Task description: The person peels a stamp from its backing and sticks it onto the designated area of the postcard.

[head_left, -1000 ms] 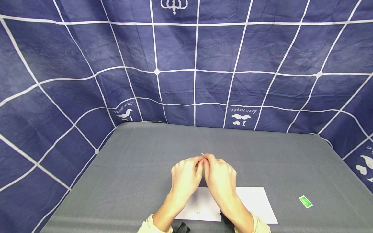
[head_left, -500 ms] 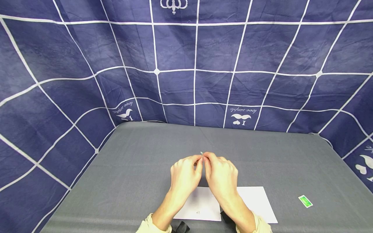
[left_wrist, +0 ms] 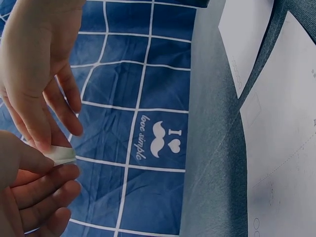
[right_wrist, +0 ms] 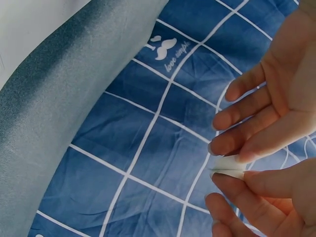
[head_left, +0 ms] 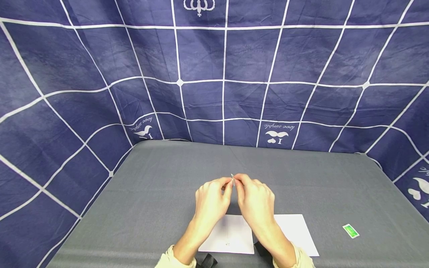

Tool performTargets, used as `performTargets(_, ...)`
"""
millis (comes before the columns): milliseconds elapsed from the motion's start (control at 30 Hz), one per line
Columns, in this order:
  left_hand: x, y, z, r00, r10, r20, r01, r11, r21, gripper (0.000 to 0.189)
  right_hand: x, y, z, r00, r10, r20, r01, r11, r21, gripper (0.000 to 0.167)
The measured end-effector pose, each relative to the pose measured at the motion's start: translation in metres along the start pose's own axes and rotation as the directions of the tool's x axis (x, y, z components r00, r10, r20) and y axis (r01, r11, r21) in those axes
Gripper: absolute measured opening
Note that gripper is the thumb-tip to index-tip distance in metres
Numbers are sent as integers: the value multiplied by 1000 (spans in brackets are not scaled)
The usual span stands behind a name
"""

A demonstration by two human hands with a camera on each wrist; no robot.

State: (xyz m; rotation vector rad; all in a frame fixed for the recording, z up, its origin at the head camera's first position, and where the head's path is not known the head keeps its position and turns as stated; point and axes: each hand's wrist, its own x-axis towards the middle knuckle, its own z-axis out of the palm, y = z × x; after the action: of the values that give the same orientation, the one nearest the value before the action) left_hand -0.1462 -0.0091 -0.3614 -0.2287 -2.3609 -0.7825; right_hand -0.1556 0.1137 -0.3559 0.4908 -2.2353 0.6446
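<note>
Both hands are raised together over the middle of the grey table, fingertips almost meeting. Between them is a small pale, whitish-green piece (right_wrist: 230, 167), thin and flat like a sticker, with a line running across it between two layers. My left hand (head_left: 211, 201) pinches one side between thumb and index finger. On the other side, my right hand (head_left: 257, 201) pinches it the same way. The left wrist view shows the same pale piece (left_wrist: 64, 155) at the fingertips, the remaining fingers loosely bent. Most of it is covered by fingers in the head view.
Two white paper sheets lie under the forearms, a left sheet (head_left: 228, 238) with faint printed marks and a right sheet (head_left: 296, 232). A small green card with a white border (head_left: 350, 231) lies at the right. Blue grid-patterned cloth (head_left: 248, 100) hangs behind the grey table (head_left: 151, 208).
The hands have shifted slightly apart, with the right hand rising a little. A bit more of the pale piece shows between the fingertips. The sheets and green card stay put.
</note>
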Motion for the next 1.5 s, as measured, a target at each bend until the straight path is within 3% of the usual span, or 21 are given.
performTargets(833, 1, 0, -1, 1000, -9, 23, 9, 999, -32, 9, -1, -1, 1, 999, -27, -21, 27, 1000, 1, 8)
performTargets(1233, 1, 1, -1, 1000, -23, 15, 24, 999, -49, 10, -2, 0, 1, 1000, -4, -11, 4, 1000, 17, 9)
performTargets(1500, 2, 1, -2, 999, -43, 15, 44, 995, -95, 11, 0, 0, 0, 1000, -6, -18, 7, 1000, 30, 7)
